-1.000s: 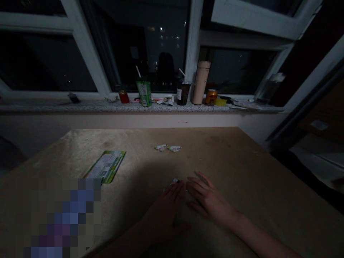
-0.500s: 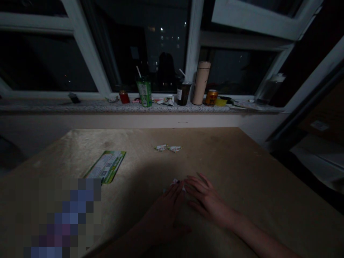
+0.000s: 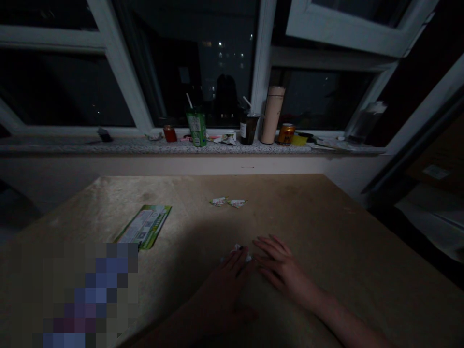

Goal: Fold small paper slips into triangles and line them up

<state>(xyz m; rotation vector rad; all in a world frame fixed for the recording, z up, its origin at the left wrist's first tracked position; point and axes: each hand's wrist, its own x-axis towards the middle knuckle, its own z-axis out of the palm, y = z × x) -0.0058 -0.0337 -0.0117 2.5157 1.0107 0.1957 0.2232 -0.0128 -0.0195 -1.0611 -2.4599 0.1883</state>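
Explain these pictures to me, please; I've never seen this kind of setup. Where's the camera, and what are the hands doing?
There is no machine here: a person works with two bare hands. Every picture comes from one camera worn on the head, looking forward and down.

The left hand lies with stretched fingers over a small white printed piece, partly covering it; whether it grips the piece is too dark to tell. The right hand is just beside it, fingers spread, apparently holding nothing.

Farther back on the broad beige tabletop lie two small white-and-green triangular pieces. To the left is a flat green-and-white printed packet; pixelation hides the area below it. Behind, cups and bottles stand on a speckled stone windowsill.
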